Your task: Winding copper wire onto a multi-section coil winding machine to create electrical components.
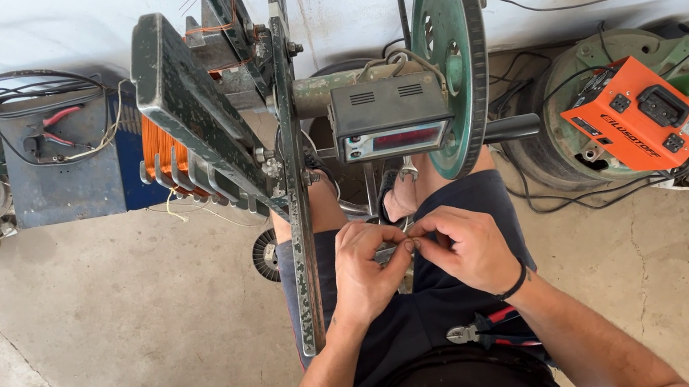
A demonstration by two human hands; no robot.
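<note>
Seated at a green winding machine [283, 139], both hands met over the lap.

The big green wheel [451, 53] stood just above them. The left hand [366, 271] and right hand [466, 246] curled inward, fingers [406, 248] pinched together on a small metal piece [389, 255]. Bare concrete floor [114, 343] lay open leftward; red-handled pliers [490, 330] rested on the right thigh.

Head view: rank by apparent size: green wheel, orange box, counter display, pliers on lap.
1. green wheel, though it sits nearer the camera
2. orange box
3. counter display
4. pliers

Wheel versus box: unsure, since the wheel shows nearly edge-on.
</note>
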